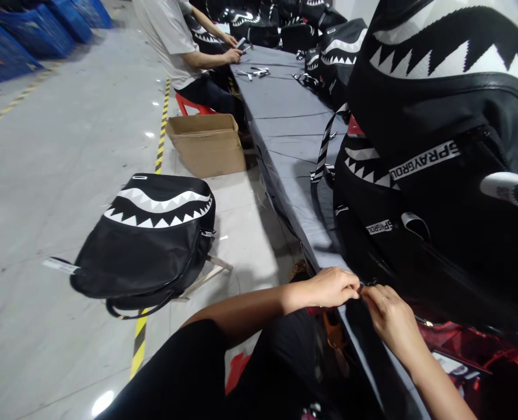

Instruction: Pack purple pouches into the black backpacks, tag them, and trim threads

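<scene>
- Far left, I'm seeing blue sacks [31, 35] standing on the floor [27, 186].
- Next, a shark-mouth backpack [149, 251] is lying front up on a wooden-legged support [220, 263]; I'm judging it largely made up, with teeth panel, zip and straps showing.
- Beyond it, a cardboard box [209, 146] is standing near the counter [280, 108], and a co-worker [165, 44] is sitting there, handling a small piece; loose black-and-white pieces [256, 73] are lying on the cloth.
- At the near edge, the left hand [332, 287] is pinching a dark strip end [361, 287] between its fingers.
- The right hand [388, 315] is meeting it there, fingers closing on the same bit; I'm reading this step as unfinished, and the detail is staying too small for me to tell how much remains.
- Right, piled backpacks [451, 192] are leaning over the counter, zip-pull strips showing; they're looking assembled, but I'm not making out which are finished.
- Below them, shiny red material [455, 333] is lying.
</scene>
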Tool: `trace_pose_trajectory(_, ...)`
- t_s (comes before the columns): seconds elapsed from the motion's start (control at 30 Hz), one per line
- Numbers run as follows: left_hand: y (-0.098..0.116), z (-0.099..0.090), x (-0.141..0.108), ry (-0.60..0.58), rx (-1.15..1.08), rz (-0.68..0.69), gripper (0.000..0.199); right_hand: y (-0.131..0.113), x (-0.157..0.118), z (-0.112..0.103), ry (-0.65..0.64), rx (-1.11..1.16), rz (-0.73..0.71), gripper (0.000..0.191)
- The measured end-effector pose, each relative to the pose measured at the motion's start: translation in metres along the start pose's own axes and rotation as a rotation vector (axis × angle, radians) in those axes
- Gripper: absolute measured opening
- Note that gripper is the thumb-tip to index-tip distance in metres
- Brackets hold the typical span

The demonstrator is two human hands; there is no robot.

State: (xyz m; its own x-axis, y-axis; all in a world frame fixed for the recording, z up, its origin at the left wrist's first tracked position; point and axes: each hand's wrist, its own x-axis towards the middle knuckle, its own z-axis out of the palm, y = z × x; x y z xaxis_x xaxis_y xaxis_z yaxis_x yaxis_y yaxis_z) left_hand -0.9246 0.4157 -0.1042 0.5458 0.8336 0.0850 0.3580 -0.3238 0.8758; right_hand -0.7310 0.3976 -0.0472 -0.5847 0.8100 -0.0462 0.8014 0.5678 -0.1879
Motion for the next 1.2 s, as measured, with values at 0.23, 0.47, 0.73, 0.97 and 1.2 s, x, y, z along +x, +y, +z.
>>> trace_pose_trajectory(0.23, 0.01, -0.008, -0.001, -0.058, 0.126, -0.032, 0.007, -0.002, 0.002, 0.005, 0.019, -0.012, -0.024, 0.025)
trace_pose_trajectory(0.47, 0.016, 0.003, -0.006, -0.002, 0.358, 0.027, 0.013, -0.004, 0.003, 0.007, 0.014, -0.065, -0.019, 0.026)
trace_pose_trajectory(0.73, 0.015, 0.009, -0.015, 0.048, 0.203, -0.006, 0.018, -0.004, 0.002, 0.011, 0.07, 0.075, 0.044, 0.02)
trace_pose_trajectory(0.97, 0.016, 0.018, -0.017, 0.149, 0.09, -0.145, 0.014, -0.019, 0.004, 0.008, 0.173, 0.348, 0.206, 0.007)
trace_pose_trajectory(1.2, 0.01, 0.025, -0.017, 0.207, 0.246, -0.167, 0.014, -0.018, 0.0, 0.018, 0.28, 0.609, 0.284, 0.001)
